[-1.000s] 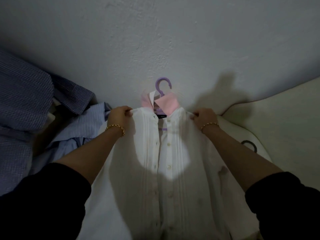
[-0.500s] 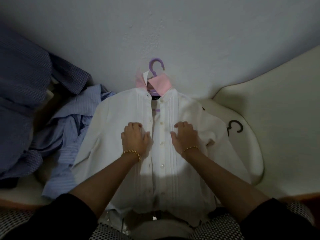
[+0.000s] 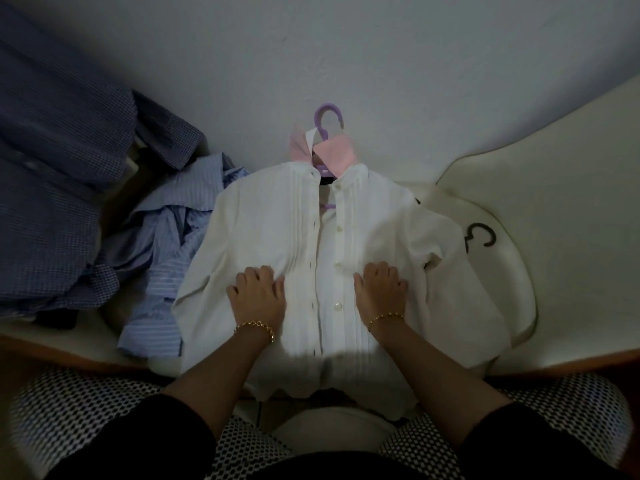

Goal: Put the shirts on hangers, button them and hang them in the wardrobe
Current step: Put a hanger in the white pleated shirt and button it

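Observation:
A white pleated shirt [image 3: 270,216] with a pink collar lies flat on the cream surface [image 3: 554,188], front up, on a purple hanger [image 3: 327,121] whose hook points at the wall. Its top button is undone and the placket gapes near the collar. My left hand [image 3: 258,294] rests on the left front panel, fingers bent against the cloth. My right hand [image 3: 381,289] rests on the right front panel the same way, beside the row of white buttons. Neither hand pinches anything.
A light blue striped shirt [image 3: 162,258] lies crumpled left of the white one. Dark blue checked shirts [image 3: 59,168] are heaped at far left. A black hanger hook [image 3: 481,235] pokes out at the right. A grey wall [image 3: 346,46] stands behind.
My hands left the shirt's shoulders and slid down to its chest, then a little lower. The shirt now lies flat, and the view pulled back.

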